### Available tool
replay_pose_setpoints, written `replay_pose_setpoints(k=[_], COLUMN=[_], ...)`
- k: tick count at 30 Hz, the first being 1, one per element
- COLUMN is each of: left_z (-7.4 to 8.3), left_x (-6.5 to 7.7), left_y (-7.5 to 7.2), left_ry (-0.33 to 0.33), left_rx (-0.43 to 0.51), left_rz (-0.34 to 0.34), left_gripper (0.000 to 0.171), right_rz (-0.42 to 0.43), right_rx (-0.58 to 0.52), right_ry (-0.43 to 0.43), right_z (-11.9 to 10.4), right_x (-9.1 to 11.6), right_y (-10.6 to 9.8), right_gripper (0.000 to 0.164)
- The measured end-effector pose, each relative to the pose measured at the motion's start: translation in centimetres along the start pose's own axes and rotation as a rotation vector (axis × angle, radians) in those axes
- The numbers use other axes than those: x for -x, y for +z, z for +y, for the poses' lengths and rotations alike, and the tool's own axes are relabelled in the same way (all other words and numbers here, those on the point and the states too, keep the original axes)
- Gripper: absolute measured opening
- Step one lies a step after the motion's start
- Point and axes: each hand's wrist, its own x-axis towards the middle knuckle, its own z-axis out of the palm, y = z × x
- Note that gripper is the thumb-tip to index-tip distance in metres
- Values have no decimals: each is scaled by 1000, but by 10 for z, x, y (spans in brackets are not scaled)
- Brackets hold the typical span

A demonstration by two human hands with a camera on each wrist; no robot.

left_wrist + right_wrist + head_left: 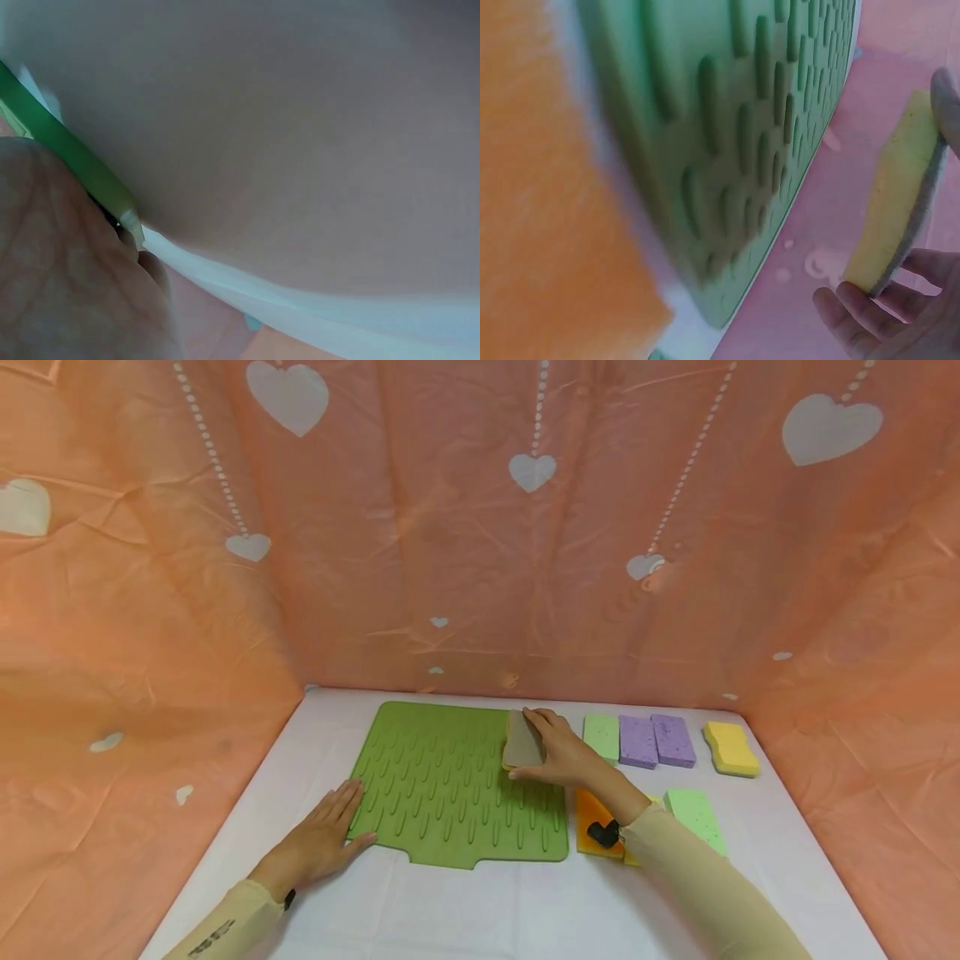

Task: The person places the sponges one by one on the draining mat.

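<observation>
A ridged green drying mat [442, 718] lies on the white table. Over its right back part, my right hand [566, 758] grips a sponge [522, 742] by its ends, grey side up. In the right wrist view the same sponge [892, 195] shows a yellow body with a grey scouring layer, and it stands apart from the mat [712, 172]. At the mat's front left corner rests my left hand [321, 842], fingers straight along the edge and thumb spread. The left wrist view shows that palm [67, 262] beside the mat's green edge [75, 157].
Right of the mat, a light green sponge [601, 737], two purple sponges [637, 742] and a yellow sponge [731, 748] lie in a back row. Nearer lie an orange sponge [591, 837], a partly hidden yellow one and another light green sponge [697, 818]. Orange curtains [465, 568] enclose the table.
</observation>
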Motion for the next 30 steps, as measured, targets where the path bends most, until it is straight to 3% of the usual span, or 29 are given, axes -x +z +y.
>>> replay_pose_setpoints(k=[16,30], left_z=[4,4], left_x=[-2,-2], left_y=[-4,-5], left_ry=[5,1], left_rx=[-30,2], left_rz=[-17,-23], left_gripper=[90,90], right_rz=[-79,-142], right_rx=[-35,-141], right_ry=[-4,58], right_z=[-29,-59], right_x=[-55,-98], right_y=[26,49], right_gripper=[122,119])
